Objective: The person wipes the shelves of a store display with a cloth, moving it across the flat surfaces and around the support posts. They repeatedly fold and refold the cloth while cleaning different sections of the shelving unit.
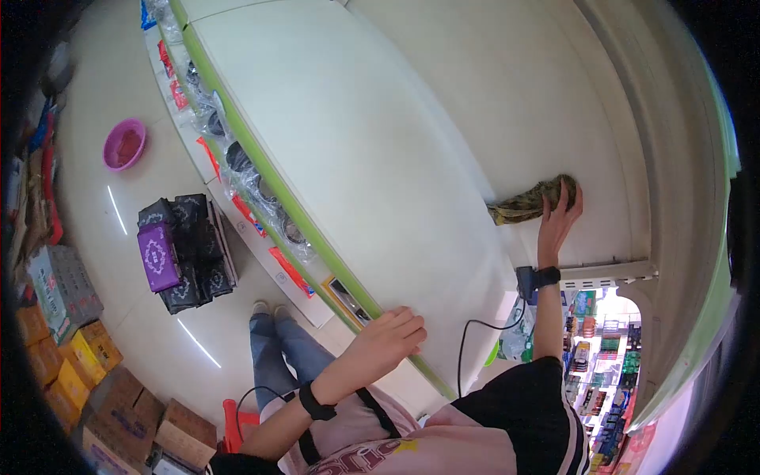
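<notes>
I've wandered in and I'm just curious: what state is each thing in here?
Cloth: bunched up, pressed against a pale surface.
Right hand: closed over the cloth.
Left hand: fingers curled at the shelf's edge; grip unclear.
Basin: upright, something reddish inside.
Black packs: stacked on the floor.
Purple pack: lying on the black packs.

Glossy tile flr, lt. reflections
</notes>
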Available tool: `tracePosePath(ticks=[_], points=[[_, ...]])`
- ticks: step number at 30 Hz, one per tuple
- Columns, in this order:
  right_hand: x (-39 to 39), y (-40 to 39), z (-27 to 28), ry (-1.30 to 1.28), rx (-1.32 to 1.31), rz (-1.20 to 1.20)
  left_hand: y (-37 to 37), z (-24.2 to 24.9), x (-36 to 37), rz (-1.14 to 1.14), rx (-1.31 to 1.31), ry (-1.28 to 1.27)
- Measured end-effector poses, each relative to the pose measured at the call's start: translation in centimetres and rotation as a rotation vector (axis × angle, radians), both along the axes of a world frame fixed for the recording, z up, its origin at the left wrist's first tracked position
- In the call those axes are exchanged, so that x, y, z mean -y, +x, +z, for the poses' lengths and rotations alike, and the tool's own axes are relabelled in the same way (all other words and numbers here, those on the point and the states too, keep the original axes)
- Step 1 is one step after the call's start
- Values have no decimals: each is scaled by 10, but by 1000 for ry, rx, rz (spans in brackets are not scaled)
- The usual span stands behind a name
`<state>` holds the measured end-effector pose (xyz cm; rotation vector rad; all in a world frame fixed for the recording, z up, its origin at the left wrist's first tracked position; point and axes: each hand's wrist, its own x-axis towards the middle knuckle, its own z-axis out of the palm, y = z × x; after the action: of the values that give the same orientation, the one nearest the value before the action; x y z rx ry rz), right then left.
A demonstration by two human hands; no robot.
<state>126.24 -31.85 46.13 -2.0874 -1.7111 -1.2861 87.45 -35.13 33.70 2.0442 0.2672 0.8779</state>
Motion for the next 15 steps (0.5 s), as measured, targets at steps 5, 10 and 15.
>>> tracePosePath(ticks=[5, 10, 15], points=[[-95, 0, 15, -139, -124, 221, 2, 3, 1, -7, 32, -55], [-227, -56, 34, -177, 178, 397, 15, 41, -22, 29, 54, -214], [-280, -106, 15, -75, -49, 495, 19, 63, -55, 275, 2, -154]])
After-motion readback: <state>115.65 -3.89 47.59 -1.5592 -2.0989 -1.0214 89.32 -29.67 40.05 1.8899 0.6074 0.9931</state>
